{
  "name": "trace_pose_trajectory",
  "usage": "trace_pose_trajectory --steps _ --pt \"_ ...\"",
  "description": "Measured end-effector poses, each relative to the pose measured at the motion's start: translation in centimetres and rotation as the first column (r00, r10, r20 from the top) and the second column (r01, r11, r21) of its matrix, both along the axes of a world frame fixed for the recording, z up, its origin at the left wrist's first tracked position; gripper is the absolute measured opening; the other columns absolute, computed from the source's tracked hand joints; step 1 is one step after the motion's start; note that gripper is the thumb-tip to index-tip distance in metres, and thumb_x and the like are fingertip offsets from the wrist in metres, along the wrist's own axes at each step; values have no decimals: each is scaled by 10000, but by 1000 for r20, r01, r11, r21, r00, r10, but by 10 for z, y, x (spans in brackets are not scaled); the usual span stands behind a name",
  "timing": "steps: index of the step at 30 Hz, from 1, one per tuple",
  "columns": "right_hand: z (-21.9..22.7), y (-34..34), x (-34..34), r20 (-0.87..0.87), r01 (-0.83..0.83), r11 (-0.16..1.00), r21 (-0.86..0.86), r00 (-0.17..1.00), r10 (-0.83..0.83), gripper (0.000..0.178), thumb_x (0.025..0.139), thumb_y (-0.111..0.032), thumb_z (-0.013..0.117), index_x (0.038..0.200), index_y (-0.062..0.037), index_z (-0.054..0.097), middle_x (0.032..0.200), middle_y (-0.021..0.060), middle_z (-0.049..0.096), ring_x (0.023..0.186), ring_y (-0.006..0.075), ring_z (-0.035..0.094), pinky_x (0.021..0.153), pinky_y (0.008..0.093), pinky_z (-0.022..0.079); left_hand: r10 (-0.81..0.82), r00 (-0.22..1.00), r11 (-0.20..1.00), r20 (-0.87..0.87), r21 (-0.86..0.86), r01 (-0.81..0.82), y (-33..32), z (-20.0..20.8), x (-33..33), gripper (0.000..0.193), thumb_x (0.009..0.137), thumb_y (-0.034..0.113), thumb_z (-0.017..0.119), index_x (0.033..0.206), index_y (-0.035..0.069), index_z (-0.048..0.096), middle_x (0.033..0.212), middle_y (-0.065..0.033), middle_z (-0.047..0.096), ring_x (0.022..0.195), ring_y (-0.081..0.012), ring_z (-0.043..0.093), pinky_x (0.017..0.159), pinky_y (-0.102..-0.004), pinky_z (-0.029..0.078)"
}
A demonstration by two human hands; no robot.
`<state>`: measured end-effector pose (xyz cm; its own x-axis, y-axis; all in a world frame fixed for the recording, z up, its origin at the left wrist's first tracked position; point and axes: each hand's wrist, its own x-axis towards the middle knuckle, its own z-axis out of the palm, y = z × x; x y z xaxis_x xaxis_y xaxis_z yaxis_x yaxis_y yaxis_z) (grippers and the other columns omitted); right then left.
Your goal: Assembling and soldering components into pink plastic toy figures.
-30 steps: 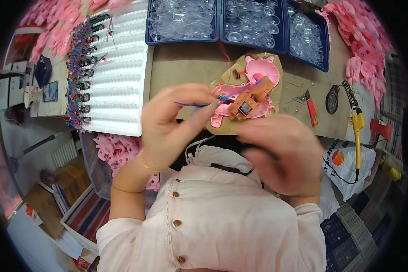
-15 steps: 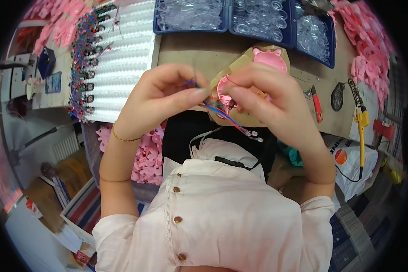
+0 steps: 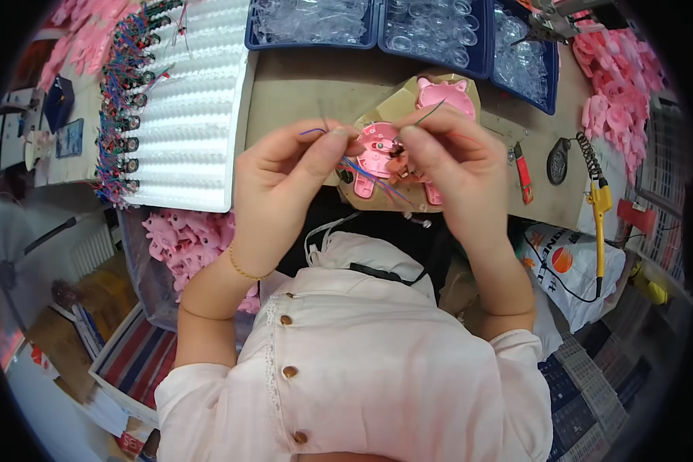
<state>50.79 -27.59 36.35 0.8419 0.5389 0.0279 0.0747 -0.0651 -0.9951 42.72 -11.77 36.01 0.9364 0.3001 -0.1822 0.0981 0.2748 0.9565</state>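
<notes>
Above the bench my left hand [image 3: 289, 169] is closed, thumb against fingers, pinching thin wires; a blue wire end [image 3: 311, 131] sticks out past its fingertips. Opposite it, my right hand [image 3: 462, 165] pinches a green wire [image 3: 430, 112] between thumb and forefinger. A loose bundle of blue and red wires [image 3: 368, 174] hangs between the hands, with small clear tips [image 3: 417, 221] at its lower end. Directly beneath lies an open pink plastic shell [image 3: 373, 160] on a tan holder [image 3: 377, 202]. A pink shell half with ears [image 3: 448, 95] rests behind it, partly hidden by my right hand.
Blue trays [image 3: 431, 63] of clear plastic parts stand at the back. At left is a white ridged tray [image 3: 189, 115] with wired components [image 3: 127, 142]. A red utility knife [image 3: 523, 174] and yellow soldering iron [image 3: 599, 202] lie right. Pink parts [image 3: 189, 246] fill a bin below.
My hands have drawn a little apart. The green wire now points up from my right fingertips, and more of the pink shell shows between the hands. The whole view has shifted slightly.
</notes>
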Motion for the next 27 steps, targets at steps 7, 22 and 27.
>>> trace_pose_trajectory --steps 7,22,27 --pt "16 4 21 143 -285 951 -118 943 300 146 795 -81 638 910 5 664 844 62 626 754 165 594 668 273 472 -659 751 750 44 113 651 56 16 8 150 751 126 646 808 -2 698 1271 -219 483 1157 -264 467 956 -393 341" --pt "-7 -103 -26 -7 373 918 -133 926 -377 137 834 -67 604 957 -21 644 870 28 621 745 82 559 653 224 453 -267 960 554 84 828 81 23 -38 9 221 780 -30 600 995 -1 645 932 -109 624 846 -198 605 754 -271 466" --pt "-57 -263 -19 23 879 451 -156 459 -888 374 860 -142 611 1197 -12 518 1035 66 620 876 113 592 759 224 474 -287 958 716 -4 663 217 -4 -50 30 186 779 71 648 953 8 666 826 -79 630 725 -161 572 676 -265 449"
